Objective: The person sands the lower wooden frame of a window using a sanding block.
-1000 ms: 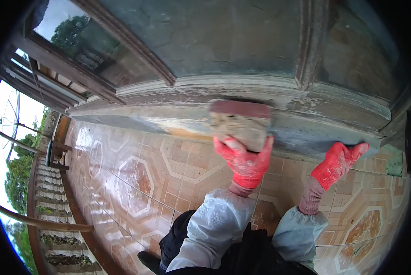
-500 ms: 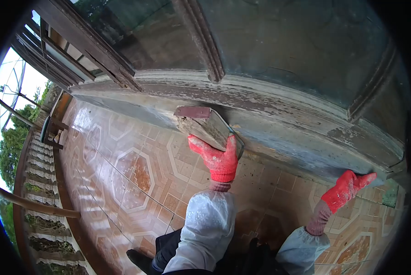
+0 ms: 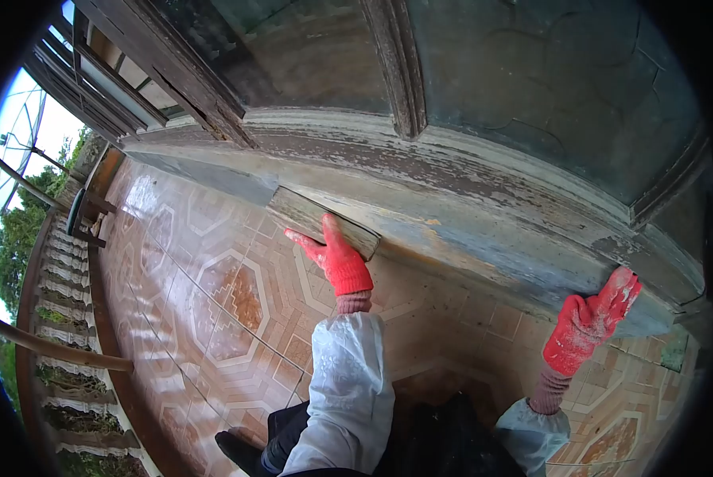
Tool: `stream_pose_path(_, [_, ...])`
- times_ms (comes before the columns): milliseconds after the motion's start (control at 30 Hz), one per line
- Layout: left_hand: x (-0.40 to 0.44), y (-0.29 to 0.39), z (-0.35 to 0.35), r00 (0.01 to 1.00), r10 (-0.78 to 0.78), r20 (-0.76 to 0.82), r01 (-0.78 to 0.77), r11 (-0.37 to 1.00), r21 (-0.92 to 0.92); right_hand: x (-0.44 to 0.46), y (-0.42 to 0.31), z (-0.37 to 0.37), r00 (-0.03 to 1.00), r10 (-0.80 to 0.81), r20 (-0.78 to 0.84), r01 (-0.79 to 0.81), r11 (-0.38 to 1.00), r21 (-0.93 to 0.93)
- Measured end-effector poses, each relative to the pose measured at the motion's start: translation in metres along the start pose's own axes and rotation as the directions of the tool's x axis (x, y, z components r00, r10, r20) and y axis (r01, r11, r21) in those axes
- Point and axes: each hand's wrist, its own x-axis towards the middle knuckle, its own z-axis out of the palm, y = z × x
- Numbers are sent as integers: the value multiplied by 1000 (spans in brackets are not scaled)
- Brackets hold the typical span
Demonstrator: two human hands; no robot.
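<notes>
My left hand (image 3: 336, 258), in a red knitted glove, grips a sanding block (image 3: 316, 220). It is a long wooden block with a thin dark sheet along its wall side. The block lies lengthwise against the low grey wall base (image 3: 460, 242) under the window frame, its back towards me. Farther right, my right hand (image 3: 587, 322) wears a matching dusty red glove. Its fingers stretch up against the wall below the sill, with no tool visible in them.
Peeling wooden window framing (image 3: 483, 179) and dark glass panes (image 3: 523, 87) rise above the wall base. Patterned floor tiles (image 3: 213, 230) look wet or shiny. A balustrade (image 3: 78, 334) with a curved rail runs along the left. My shoe (image 3: 237, 453) is at the bottom.
The sanding block has gone from tilted away from the wall, its reddish-brown end showing, to lying along it, lower and farther left. My right hand's fingers have swung from pointing right to pointing up.
</notes>
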Motion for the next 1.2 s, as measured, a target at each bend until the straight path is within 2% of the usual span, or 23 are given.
stream_pose_path(33, [-1, 7, 1, 999, -48, 4, 48, 999, -20, 2, -2, 1, 1000, -9, -5, 9, 999, -42])
stream_pose_path(100, [-18, 20, 6, 935, 308, 179, -353, 863, 362, 1, 2, 3, 998, -61, -7, 60, 994, -90])
stream_pose_path(200, [-3, -6, -1, 836, 480, 265, -548, 710, 443, 5, 10, 11, 984, -175, -35, 167, 972, -167])
stream_pose_path(267, [16, -7, -5, 986, 162, 42, -167, 970, 178, 4, 16, 10, 973, -228, -44, 215, 955, -206])
stream_pose_path(300, [15, -6, -9, 986, 163, 46, -169, 969, 178, 3, 17, 12, 966, -252, -51, 234, 945, -228])
stream_pose_path(367, [14, 0, -6, 994, -110, 12, 110, 983, -145, 6, 22, 15, 947, -314, -68, 284, 917, -282])
stream_pose_path(400, [15, -8, -7, 998, 43, 35, -46, 995, 94, 7, 24, 17, 936, -345, -73, 309, 901, -306])
stream_pose_path(433, [2, 15, 3, 965, 248, 85, -261, 889, 377, 7, 26, 19, 924, -376, -77, 331, 882, -336])
stream_pose_path(500, [5, 1, -5, 906, 389, 167, -418, 760, 498, 9, 31, 21, 903, -418, -100, 357, 858, -368])
stream_pose_path(533, [11, -5, -3, 905, 395, 157, -418, 763, 492, 12, 30, 22, 907, -410, -93, 355, 866, -352])
stream_pose_path(567, [19, -9, -4, 982, 183, 33, -186, 949, 256, 12, 29, 21, 916, -393, -79, 346, 876, -337])
stream_pose_path(600, [22, -13, -9, 997, -69, -24, 69, 997, -16, 10, 29, 19, 922, -380, -71, 337, 881, -333])
stream_pose_path(733, [17, 2, -6, 999, -37, 17, 37, 999, -15, 8, 24, 18, 938, -341, -58, 312, 906, -287])
stream_pose_path(767, [18, 4, -6, 979, 196, 50, -202, 945, 259, 7, 24, 18, 942, -332, -52, 306, 911, -276])
stream_pose_path(800, [17, 5, -7, 908, 395, 141, -410, 764, 498, 7, 23, 18, 944, -325, -49, 301, 916, -264])
stream_pose_path(833, [19, -1, -6, 908, 397, 133, -408, 769, 492, 7, 23, 17, 948, -316, -48, 295, 922, -251])
stream_pose_path(867, [25, -12, -8, 988, 157, 12, -154, 954, 256, 6, 23, 15, 952, -303, -41, 286, 929, -237])
stream_pose_path(900, [29, -23, -15, 992, -124, -35, 124, 992, -10, 5, 21, 14, 957, -289, -31, 275, 936, -218])
stream_pose_path(933, [28, -18, -16, 983, -179, -28, 175, 978, -109, 5, 21, 14, 961, -277, -29, 265, 942, -207])
stream_pose_path(967, [30, -15, -11, 984, -177, -23, 173, 978, -116, 5, 20, 14, 964, -264, -26, 254, 948, -190])
stream_pose_path(1067, [25, 21, -4, 970, 229, 77, -241, 912, 331, 1, 15, 13, 977, -211, -2, 209, 967, -146])
stream_pose_path(1167, [32, -4, -9, 981, 189, 33, -191, 954, 233, -3, 13, 9, 985, -175, 12, 175, 979, -105])
stream_pose_path(1200, [33, -14, -15, 998, -69, -1, 69, 997, 28, -5, 13, 7, 987, -161, 21, 162, 982, -97])
